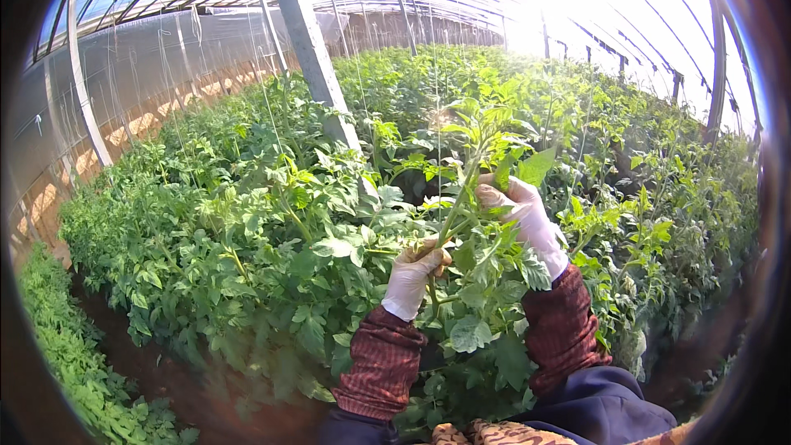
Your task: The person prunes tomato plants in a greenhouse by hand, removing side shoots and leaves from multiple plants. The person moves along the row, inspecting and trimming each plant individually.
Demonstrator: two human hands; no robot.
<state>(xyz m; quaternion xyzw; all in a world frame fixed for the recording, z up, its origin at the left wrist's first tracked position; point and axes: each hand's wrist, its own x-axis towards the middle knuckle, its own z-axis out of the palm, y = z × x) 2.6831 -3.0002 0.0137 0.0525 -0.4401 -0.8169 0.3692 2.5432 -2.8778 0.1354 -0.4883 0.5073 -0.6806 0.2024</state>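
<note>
My left hand (415, 278), in a thin whitish glove with soiled fingertips, grips the green main stem (458, 207) of a tomato plant. The stem leans up and to the right toward its leafy top (479, 127). Higher up, my gloved right hand (522, 210) is closed at a leafy shoot on the right side of this plant. A broad leaf (536, 167) stands up beside its fingers, and foliage partly covers the fingertips. Lower leaves (471, 332) hang between my two forearms. A thin white string (439, 136) runs down just left of the stem.
Dense tomato plants (210, 241) fill the greenhouse around me. A concrete post (309, 43) rises ahead on the left. More strings (266, 99) hang from the roof frame. Bare soil (142, 358) forms a path at lower left, beside a low green row (68, 346). Sun glare whitens the upper right.
</note>
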